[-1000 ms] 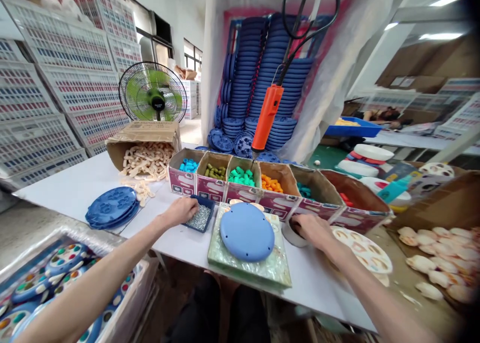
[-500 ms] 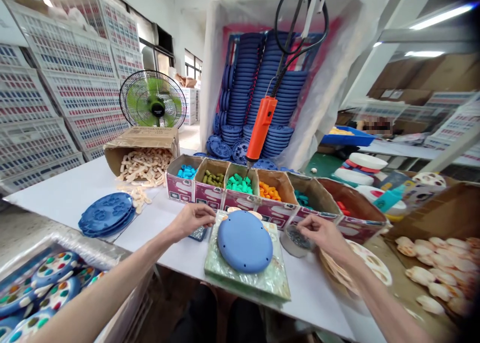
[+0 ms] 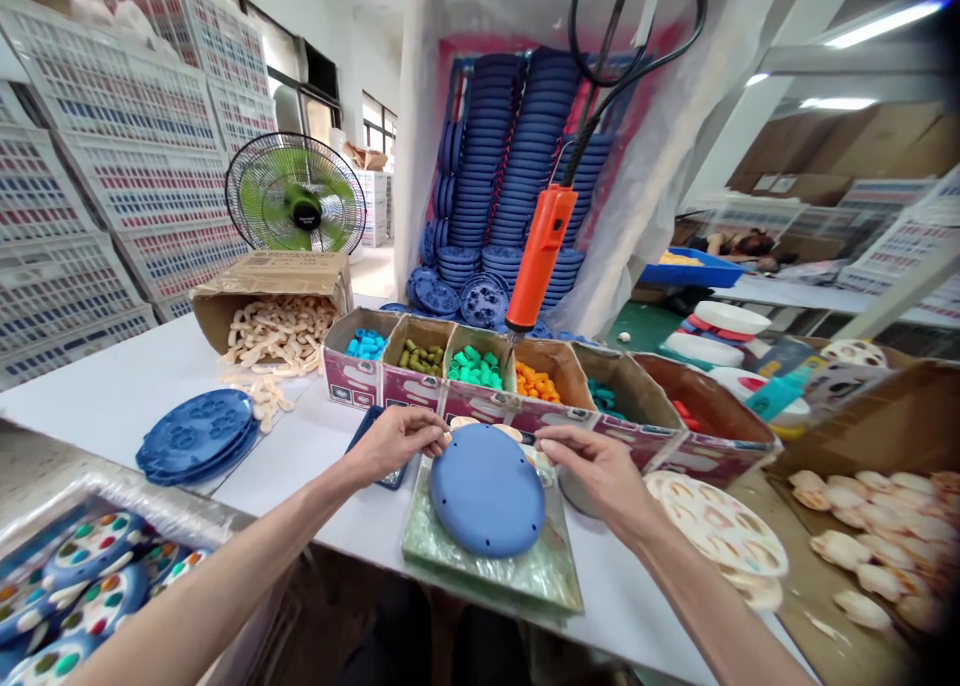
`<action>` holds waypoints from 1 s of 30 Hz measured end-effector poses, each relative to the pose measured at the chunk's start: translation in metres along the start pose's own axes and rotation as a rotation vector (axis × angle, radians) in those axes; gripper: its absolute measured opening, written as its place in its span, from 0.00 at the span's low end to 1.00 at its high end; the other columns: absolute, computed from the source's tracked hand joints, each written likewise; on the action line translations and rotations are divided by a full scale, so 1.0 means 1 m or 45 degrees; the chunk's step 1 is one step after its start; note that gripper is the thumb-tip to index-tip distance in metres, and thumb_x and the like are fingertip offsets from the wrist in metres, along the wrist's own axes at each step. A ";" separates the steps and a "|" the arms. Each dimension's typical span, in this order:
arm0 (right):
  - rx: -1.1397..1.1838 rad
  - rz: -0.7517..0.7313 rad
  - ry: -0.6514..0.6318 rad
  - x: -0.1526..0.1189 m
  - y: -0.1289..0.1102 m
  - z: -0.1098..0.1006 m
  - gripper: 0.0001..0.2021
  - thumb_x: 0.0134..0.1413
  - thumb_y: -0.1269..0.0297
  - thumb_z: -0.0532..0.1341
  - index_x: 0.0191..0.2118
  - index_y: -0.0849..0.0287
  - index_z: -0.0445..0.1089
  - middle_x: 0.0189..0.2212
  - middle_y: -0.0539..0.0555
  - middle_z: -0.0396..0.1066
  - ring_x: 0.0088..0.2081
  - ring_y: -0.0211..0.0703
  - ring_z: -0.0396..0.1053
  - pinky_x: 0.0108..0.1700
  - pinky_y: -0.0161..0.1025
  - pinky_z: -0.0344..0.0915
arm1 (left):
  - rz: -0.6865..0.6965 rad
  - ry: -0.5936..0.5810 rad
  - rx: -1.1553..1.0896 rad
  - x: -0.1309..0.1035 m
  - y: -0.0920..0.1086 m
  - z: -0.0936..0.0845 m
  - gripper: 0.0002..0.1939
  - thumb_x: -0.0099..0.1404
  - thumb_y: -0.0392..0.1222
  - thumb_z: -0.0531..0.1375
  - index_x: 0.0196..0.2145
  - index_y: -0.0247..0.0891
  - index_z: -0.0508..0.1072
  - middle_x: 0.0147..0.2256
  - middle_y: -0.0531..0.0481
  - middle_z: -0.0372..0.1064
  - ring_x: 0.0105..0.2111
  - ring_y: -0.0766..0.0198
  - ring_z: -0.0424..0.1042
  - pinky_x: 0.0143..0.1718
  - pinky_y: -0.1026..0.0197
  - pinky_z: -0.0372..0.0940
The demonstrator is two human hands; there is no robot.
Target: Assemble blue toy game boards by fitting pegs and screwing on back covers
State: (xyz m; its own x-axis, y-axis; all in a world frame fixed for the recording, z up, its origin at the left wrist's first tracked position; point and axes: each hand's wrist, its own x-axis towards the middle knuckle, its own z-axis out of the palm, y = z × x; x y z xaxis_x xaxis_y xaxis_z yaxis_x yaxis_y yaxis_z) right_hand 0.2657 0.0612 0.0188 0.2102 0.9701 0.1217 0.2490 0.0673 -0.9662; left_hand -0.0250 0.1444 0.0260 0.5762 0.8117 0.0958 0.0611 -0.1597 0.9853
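Observation:
A round blue plastic disc point(image 3: 487, 491) with small holes near its rim lies on a green plastic-wrapped block point(image 3: 427, 541). My left hand point(image 3: 401, 444) is at the disc's upper left edge, its thumb and fingertips pinched together. Whatever they hold is too small to make out. Off the disc's upper right edge, my right hand point(image 3: 596, 466) also has its fingertips closed in a pinch, their contents unclear. A grey cup point(image 3: 576, 494) stands partly hidden behind that hand. Behind my left hand is a dark blue tray point(image 3: 365, 428).
An orange electric screwdriver point(image 3: 541, 256) hangs above the row of cardboard bins point(image 3: 424, 394) with coloured plastic pieces. Blue plates point(image 3: 196, 431) lie left, cream discs point(image 3: 712, 521) right. A crate of assembled pieces point(image 3: 97, 556) is at lower left. A fan point(image 3: 304, 214) stands behind.
My right hand has moved left from the grey cup to the disc's upper right side. My left hand has come slightly right, up to the disc's edge. The view has shifted a little.

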 end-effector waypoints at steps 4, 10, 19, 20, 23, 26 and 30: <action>0.006 0.002 -0.147 0.012 -0.012 0.016 0.21 0.47 0.46 0.70 0.40 0.59 0.80 0.37 0.58 0.81 0.39 0.49 0.75 0.43 0.43 0.69 | -0.003 0.004 -0.051 -0.001 -0.003 0.000 0.19 0.62 0.52 0.66 0.40 0.31 0.77 0.34 0.41 0.80 0.32 0.60 0.78 0.39 0.58 0.73; -0.346 -0.099 -0.282 0.028 -0.030 0.029 0.16 0.51 0.49 0.67 0.36 0.57 0.81 0.36 0.56 0.81 0.40 0.51 0.75 0.42 0.43 0.68 | -0.009 -0.001 -0.123 -0.005 -0.002 -0.002 0.19 0.61 0.52 0.68 0.40 0.32 0.78 0.32 0.43 0.80 0.32 0.60 0.79 0.39 0.57 0.74; -0.411 -0.060 -0.285 0.044 -0.028 0.038 0.11 0.48 0.52 0.68 0.31 0.54 0.81 0.33 0.54 0.81 0.38 0.50 0.74 0.38 0.41 0.67 | -0.030 0.023 -0.180 -0.004 -0.006 -0.002 0.15 0.60 0.51 0.68 0.37 0.35 0.82 0.31 0.46 0.80 0.31 0.59 0.79 0.39 0.59 0.74; -0.404 -0.042 -0.274 0.046 -0.026 0.040 0.11 0.47 0.53 0.68 0.31 0.54 0.81 0.33 0.54 0.81 0.38 0.50 0.74 0.38 0.41 0.67 | -0.013 0.029 -0.156 -0.003 -0.007 -0.002 0.14 0.61 0.50 0.68 0.37 0.36 0.82 0.32 0.46 0.80 0.32 0.59 0.78 0.39 0.59 0.73; -0.382 0.025 -0.239 0.048 -0.020 0.044 0.13 0.45 0.52 0.69 0.33 0.55 0.82 0.34 0.55 0.80 0.38 0.49 0.73 0.36 0.40 0.66 | 0.091 0.020 -0.028 0.000 -0.009 -0.004 0.09 0.62 0.46 0.67 0.36 0.40 0.84 0.38 0.46 0.80 0.39 0.57 0.77 0.43 0.60 0.71; -0.371 0.096 -0.252 0.051 -0.016 0.046 0.15 0.43 0.51 0.70 0.34 0.56 0.82 0.34 0.55 0.80 0.37 0.48 0.72 0.36 0.40 0.65 | 0.123 0.001 0.020 0.002 -0.012 -0.005 0.08 0.63 0.45 0.67 0.36 0.40 0.84 0.39 0.46 0.81 0.42 0.56 0.77 0.45 0.60 0.70; -0.386 0.174 -0.323 0.057 -0.015 0.046 0.15 0.42 0.51 0.70 0.33 0.56 0.83 0.32 0.54 0.79 0.35 0.46 0.70 0.34 0.39 0.63 | 0.066 0.000 -0.061 0.002 -0.016 -0.006 0.09 0.61 0.46 0.68 0.36 0.39 0.84 0.39 0.46 0.81 0.42 0.55 0.77 0.46 0.59 0.70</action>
State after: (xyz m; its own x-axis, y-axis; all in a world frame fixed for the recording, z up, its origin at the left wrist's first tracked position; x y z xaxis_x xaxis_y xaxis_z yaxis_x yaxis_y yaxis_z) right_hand 0.2307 0.1266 0.0300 0.0309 0.9945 -0.0997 0.5097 -0.1014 -0.8544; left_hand -0.0294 0.1518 0.0109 0.5776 0.8031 0.1466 -0.0080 -0.1739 0.9847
